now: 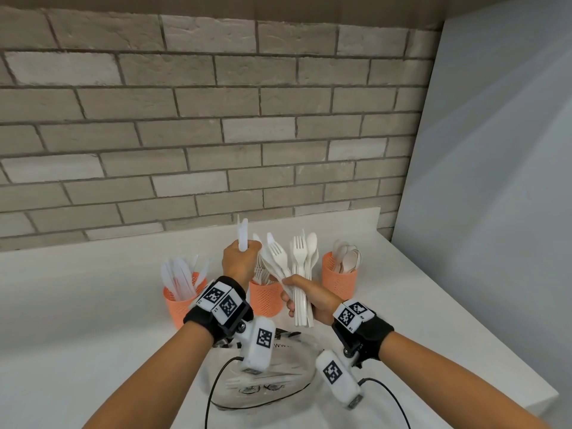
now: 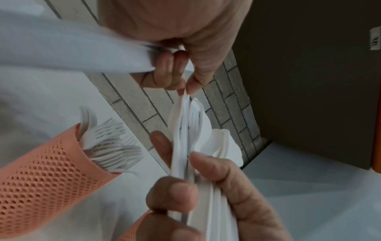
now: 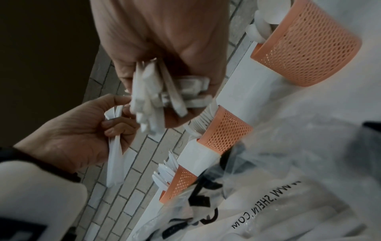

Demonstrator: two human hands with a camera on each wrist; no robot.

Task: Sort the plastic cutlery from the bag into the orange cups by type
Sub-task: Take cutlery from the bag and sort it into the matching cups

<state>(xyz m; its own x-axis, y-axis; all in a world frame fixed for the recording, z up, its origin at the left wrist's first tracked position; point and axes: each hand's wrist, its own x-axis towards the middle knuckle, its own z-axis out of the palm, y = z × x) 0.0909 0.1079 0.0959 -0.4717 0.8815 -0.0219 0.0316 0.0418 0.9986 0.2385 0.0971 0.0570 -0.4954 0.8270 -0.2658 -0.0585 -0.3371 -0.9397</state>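
Note:
My left hand (image 1: 244, 253) grips a few white plastic knives (image 1: 242, 232) that point up, above the middle cup. In the left wrist view its thumb and forefinger (image 2: 198, 76) also touch the top of one piece in the bundle (image 2: 185, 130). My right hand (image 1: 294, 295) holds that bundle of forks and spoons (image 1: 298, 261) upright by the handles (image 3: 148, 97). Three orange mesh cups stand in a row behind the hands. The left cup (image 1: 179, 305) has knives, the middle cup (image 1: 266, 300) forks, the right cup (image 1: 339, 281) spoons.
The clear plastic bag (image 1: 272, 379) with black print lies on the white table (image 1: 77, 305) under my wrists, more cutlery inside. Wrist camera cables trail over it. A brick wall (image 1: 216, 134) is close behind the cups. A grey panel (image 1: 495, 181) closes the right side.

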